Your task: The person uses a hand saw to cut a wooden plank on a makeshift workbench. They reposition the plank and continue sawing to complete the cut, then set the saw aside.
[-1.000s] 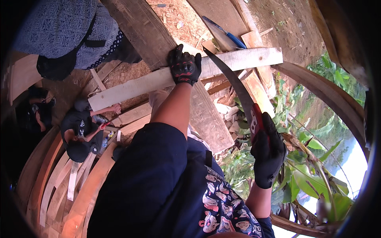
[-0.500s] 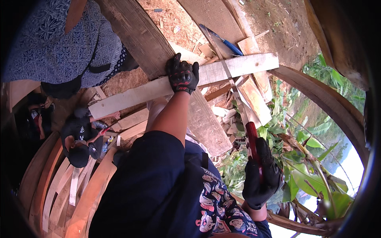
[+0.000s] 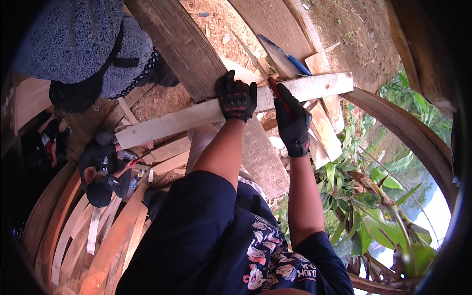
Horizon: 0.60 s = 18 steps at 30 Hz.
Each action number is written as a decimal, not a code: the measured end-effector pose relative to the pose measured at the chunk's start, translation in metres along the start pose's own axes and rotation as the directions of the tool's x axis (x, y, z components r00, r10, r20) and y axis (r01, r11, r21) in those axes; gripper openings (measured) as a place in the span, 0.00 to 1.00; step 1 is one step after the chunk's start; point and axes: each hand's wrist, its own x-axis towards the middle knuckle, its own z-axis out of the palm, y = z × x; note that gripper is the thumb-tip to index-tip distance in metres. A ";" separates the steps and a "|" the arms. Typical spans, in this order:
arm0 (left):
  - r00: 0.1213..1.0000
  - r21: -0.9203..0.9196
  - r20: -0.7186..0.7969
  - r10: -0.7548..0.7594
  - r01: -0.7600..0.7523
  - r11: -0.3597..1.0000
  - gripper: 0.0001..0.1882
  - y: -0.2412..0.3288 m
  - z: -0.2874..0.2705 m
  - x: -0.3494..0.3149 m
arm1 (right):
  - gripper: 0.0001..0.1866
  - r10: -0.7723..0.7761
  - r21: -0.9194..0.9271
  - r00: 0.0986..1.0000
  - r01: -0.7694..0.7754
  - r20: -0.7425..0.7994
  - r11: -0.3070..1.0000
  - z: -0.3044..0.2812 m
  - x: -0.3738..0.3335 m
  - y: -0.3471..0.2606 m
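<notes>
**Plank pinned, blade at its edge**

The left hand (image 3: pixel 237 97), gloved black, presses flat on a pale wooden plank (image 3: pixel 167 126), its grip spread wide and closed on nothing. The plank's long axis runs out to either side of that grip, rising slightly to the right. Just right of it, the right hand (image 3: pixel 292 120) has its grip shut round a red-handled blade (image 3: pixel 273 87), which meets the plank's near edge. A blue-handled tool (image 3: pixel 290 58) lies beyond.

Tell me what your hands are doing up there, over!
Left hand in black glove pressing down the pale wooden plank. Right hand gripping red-handled blade tool at plank. Nothing blocking; another person below.
</notes>
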 end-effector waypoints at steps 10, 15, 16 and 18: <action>0.999 0.046 0.042 0.027 -0.029 0.999 0.28 0.005 -0.006 -0.001 | 0.24 -0.040 -0.118 0.989 0.023 -0.144 0.993 0.022 -0.023 0.043; 0.999 0.095 0.042 0.026 -0.030 0.995 0.28 0.000 0.008 -0.004 | 0.22 0.277 -0.006 0.961 -0.277 0.011 0.961 -0.007 -0.050 -0.001; 0.998 0.101 0.055 0.028 -0.033 0.994 0.28 0.001 0.008 -0.003 | 0.21 0.213 -0.047 0.977 -0.213 -0.008 0.976 -0.013 -0.062 -0.010; 0.988 0.116 0.152 -0.002 -0.016 0.993 0.31 -0.001 0.011 -0.004 | 0.22 0.187 -0.007 0.982 -0.187 0.000 0.982 -0.033 -0.100 -0.025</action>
